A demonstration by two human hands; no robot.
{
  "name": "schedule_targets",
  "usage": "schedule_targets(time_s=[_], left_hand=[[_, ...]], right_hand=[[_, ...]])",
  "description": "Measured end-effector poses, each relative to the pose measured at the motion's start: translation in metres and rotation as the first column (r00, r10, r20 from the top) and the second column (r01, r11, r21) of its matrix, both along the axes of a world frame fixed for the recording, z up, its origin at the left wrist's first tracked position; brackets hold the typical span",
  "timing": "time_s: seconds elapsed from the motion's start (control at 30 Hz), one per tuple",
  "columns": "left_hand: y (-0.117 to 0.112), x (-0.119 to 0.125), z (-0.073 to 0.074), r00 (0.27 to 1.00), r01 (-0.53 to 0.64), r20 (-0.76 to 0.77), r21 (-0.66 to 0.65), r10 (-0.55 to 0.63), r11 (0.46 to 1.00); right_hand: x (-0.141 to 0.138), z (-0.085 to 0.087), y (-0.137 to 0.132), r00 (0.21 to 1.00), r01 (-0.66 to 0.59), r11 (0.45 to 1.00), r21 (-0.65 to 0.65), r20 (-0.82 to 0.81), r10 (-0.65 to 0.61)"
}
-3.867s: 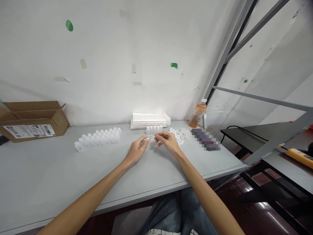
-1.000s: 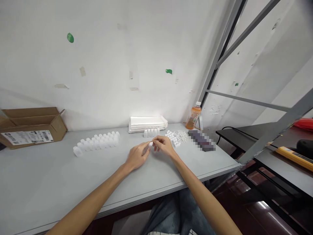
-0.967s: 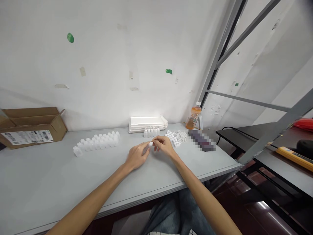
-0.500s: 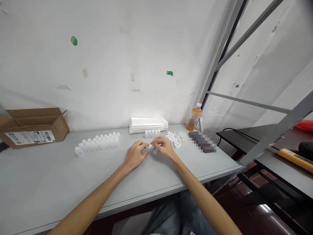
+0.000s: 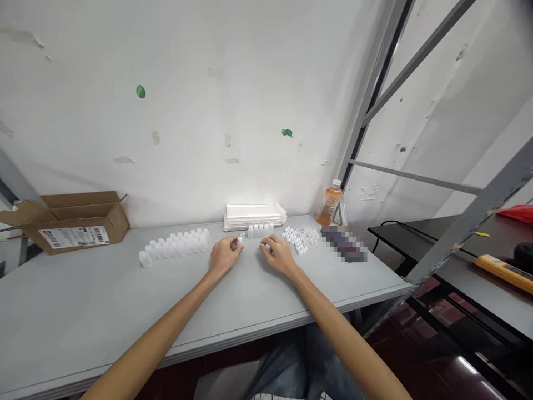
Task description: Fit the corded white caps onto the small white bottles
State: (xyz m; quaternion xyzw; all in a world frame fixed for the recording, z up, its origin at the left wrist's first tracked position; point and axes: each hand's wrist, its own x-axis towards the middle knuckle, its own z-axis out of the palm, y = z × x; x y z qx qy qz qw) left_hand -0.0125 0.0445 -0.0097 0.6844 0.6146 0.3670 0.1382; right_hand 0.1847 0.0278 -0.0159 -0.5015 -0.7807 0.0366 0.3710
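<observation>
I'm working over a pale grey desk (image 5: 83,311), seeing milky-white bottles (image 5: 175,244), an orange drink (image 5: 330,206), a brown box (image 5: 83,219), and green blobs (image 5: 140,91) dotting the off-white wall (image 5: 208,111).

Gap between left hand (image 5: 225,256), right hand (image 5: 278,255); small bottle row (image 5: 259,231) behind, white parts pile (image 5: 295,240) right, bottle block (image 5: 172,245) left.

A small white plastic piece (image 5: 240,239) is pinched, tilted, in the left hand's fingers (image 5: 231,243), just left of a short upright row of translucent plastic bottles (image 5: 260,231); a heap of loose white caps (image 5: 293,239) lies right of that row.
</observation>
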Motion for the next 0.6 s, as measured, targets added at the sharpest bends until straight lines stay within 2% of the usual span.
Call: schedule_targets(time_s=[0.1,0.2,0.3,0.47,0.6], left_hand=[[0.021,-0.001,0.003,0.999,-0.002,0.04,-0.039,0.004,0.999],[0.043,-0.002,0.005,0.998,-0.058,0.035,-0.051,0.059,0.997],[0.056,-0.002,0.003,0.996,-0.08,0.027,-0.046,0.082,0.996],[0.061,-0.002,-0.001,0.996,-0.086,0.01,-0.037,0.086,0.996],[0.057,-0.001,0.004,0.997,-0.079,-0.023,-0.051,0.078,0.996]], right_hand=[[0.0,-0.002,0.002,0.998,0.024,0.999,-0.028,0.052,-0.022],[0.0,-0.001,0.0,0.995,0.048,0.997,-0.061,0.087,-0.043],[0.0,0.002,-0.002,0.99,0.061,0.994,-0.089,0.136,-0.049],[0.0,0.003,-0.003,0.983,0.069,0.992,-0.102,0.174,-0.05],[0.0,0.003,-0.003,0.98,0.079,0.991,-0.112,0.193,-0.057]])
